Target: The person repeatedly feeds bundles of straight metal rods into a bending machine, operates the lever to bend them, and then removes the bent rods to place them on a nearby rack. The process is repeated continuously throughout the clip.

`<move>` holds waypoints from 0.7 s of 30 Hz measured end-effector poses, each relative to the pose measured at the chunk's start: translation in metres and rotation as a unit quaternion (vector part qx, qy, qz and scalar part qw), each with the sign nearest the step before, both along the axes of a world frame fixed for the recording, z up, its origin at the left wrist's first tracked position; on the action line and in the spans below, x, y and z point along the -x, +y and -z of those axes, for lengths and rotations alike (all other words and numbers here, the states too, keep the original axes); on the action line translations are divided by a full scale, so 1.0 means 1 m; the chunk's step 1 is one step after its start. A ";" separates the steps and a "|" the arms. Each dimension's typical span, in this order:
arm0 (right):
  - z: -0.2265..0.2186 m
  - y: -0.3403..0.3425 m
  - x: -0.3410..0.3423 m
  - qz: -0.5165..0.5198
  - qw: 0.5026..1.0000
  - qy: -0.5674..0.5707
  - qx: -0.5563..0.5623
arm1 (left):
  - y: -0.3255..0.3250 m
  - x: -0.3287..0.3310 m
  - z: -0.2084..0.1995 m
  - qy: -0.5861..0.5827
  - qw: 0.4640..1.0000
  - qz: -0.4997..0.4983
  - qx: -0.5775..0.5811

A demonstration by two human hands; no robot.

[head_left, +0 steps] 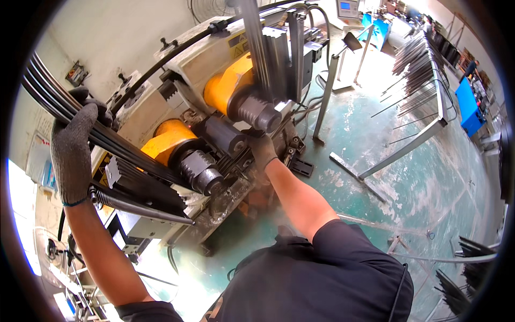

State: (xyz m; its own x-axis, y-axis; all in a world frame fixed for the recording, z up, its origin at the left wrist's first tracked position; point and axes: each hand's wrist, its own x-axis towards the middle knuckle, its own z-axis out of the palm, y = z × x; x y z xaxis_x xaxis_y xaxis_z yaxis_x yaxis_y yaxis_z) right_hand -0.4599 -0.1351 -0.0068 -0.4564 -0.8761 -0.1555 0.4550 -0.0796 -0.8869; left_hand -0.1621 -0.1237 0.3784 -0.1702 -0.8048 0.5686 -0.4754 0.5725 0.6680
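My left hand (75, 145), in a dark grey knitted glove, is closed round a bundle of long dark metal rods (134, 153). The bundle slants from the upper left down toward the machine's nearer roller (198, 172), which is ridged and mounted on a yellow housing (170, 140). My right hand (262, 151), gloved too, reaches in beside a dark angular block (220, 135) between the rollers. Its fingers are mostly hidden, so their grip does not show. Just beyond it sits the second ridged roller (255, 111) with its own yellow housing (230, 83).
Blurred upright bars (260, 53) stand behind the far roller. A coil spring (134, 208) lies along the machine's near left side. On the right, a metal rack (413, 142) carries many thin rods above the green floor (348, 177). Blue bins and a distant person stand farther back.
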 end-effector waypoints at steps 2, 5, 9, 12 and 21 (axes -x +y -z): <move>0.005 -0.002 0.004 0.012 1.000 0.013 0.013 | 0.000 0.001 0.000 -0.018 1.000 -0.005 0.004; -0.005 0.003 0.004 0.004 1.000 0.011 0.002 | -0.001 0.000 0.002 -0.026 1.000 -0.006 0.002; -0.005 0.002 0.003 -0.018 1.000 0.003 0.007 | 0.000 -0.005 0.001 -0.025 0.999 -0.031 -0.005; -0.003 0.001 0.007 -0.017 1.000 0.015 0.007 | 0.004 0.001 0.001 -0.019 0.999 -0.044 -0.010; 0.002 0.002 0.010 -0.030 0.994 0.094 0.041 | 0.015 0.010 -0.003 0.020 0.995 -0.072 -0.067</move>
State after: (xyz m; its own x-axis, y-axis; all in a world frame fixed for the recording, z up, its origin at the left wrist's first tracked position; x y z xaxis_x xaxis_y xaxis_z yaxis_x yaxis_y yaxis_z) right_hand -0.4695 -0.1335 -0.0092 -0.4168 -0.9090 0.0015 0.2873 -0.1333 -0.9485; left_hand -0.1725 -0.1088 0.3813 -0.0273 -0.8885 0.4581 -0.5174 0.4047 0.7540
